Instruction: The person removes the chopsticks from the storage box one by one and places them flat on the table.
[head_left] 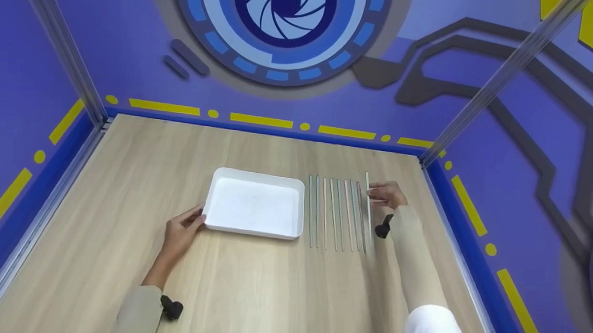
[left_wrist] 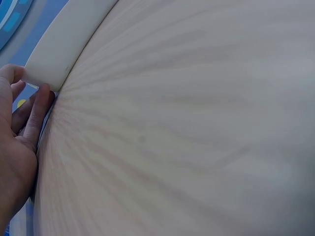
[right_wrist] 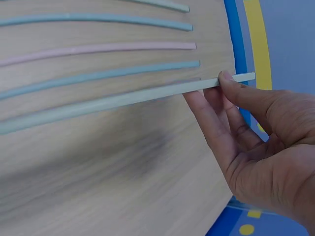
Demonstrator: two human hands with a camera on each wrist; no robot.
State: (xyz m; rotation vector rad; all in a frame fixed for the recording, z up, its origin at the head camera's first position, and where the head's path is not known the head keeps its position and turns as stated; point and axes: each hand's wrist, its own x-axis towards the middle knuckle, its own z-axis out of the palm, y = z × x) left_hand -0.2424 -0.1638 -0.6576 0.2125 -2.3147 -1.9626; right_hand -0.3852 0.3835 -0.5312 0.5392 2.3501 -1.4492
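My right hand (head_left: 387, 193) pinches a pale green straw (head_left: 368, 216) between thumb and fingers near its far end. In the right wrist view this straw (right_wrist: 118, 100) slants up over the table, its tip sticking out past the thumb. Beside it, a row of pastel straws (head_left: 333, 212) in blue, pink and green lies side by side, right of a white rectangular tray (head_left: 254, 232). At the tray's near left corner, my left hand (head_left: 183, 231) holds the wall with thumb and fingers. The left wrist view shows those fingers (left_wrist: 37, 115) right at the tray's corner (left_wrist: 54, 59).
The wooden table (head_left: 253, 283) is bounded by blue-purple printed panels (head_left: 127, 57) at the back and sides. A metal post (head_left: 501, 80) rises at the back right corner, and another post (head_left: 64, 45) at the back left. Black wrist cameras (head_left: 172, 308) hang beside both forearms.
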